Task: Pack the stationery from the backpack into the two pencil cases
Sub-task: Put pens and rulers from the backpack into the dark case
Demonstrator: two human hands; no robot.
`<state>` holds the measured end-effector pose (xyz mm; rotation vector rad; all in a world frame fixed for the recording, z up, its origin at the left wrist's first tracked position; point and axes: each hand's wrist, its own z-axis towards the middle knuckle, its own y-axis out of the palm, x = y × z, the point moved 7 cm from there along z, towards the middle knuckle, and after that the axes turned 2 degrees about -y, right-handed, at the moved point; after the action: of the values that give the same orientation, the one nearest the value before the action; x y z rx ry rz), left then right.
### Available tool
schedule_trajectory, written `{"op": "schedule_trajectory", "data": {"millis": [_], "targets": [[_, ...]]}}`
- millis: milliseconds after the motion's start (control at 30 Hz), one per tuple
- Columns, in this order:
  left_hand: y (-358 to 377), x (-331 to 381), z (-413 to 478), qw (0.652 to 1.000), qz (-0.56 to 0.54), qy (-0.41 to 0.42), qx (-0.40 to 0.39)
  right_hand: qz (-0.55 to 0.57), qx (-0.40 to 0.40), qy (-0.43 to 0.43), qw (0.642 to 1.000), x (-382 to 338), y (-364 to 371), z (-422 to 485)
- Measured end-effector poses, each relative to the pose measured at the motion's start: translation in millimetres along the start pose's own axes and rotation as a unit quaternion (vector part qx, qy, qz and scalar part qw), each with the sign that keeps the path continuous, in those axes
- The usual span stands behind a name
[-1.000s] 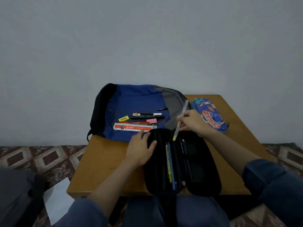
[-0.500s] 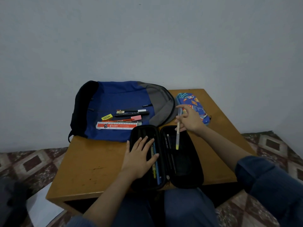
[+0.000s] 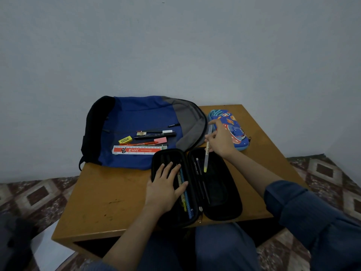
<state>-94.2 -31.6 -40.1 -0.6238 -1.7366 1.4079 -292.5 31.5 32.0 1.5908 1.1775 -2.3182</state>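
Black case [image 3: 221,194] lies open, left hand [image 3: 166,185] flat on its left half. The right hand [image 3: 220,142] pinches a pen [image 3: 206,153], yellow end down, over the right half — released this steep, it may tip out.

The left hand [image 3: 166,184] is laid flat, palm down, on the left half of the open black zip-up pencil case [image 3: 222,194]. Its fingers are straight and spread, and the thumb is stretched toward the case's middle fold. The bare left forearm [image 3: 136,231] is seen reaching in from the near end of the case. The right hand [image 3: 220,141] is held above the far end of the case's right half. A slim clear pen with a yellow tip [image 3: 206,155] is pinched between its thumb and curled fingers, while the index finger is raised and pointed away from the case. The pen is held nearly upright, yellow tip down over the case. The right forearm [image 3: 254,173] is extended in from the case's right side, bare up to a dark blue sleeve [image 3: 312,222].
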Motion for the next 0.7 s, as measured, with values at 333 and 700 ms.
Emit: {"op": "schedule_trajectory", "data": {"millis": [333, 700], "targets": [[1, 0, 2, 1.0, 0.012, -0.007, -0.006, -0.019, -0.062, 0.036, 0.997, 1, 13, 5], [1, 0, 0, 1.0, 0.013, -0.004, -0.003, -0.057, -0.149, 0.078, 0.984, 15, 15, 9]]}}
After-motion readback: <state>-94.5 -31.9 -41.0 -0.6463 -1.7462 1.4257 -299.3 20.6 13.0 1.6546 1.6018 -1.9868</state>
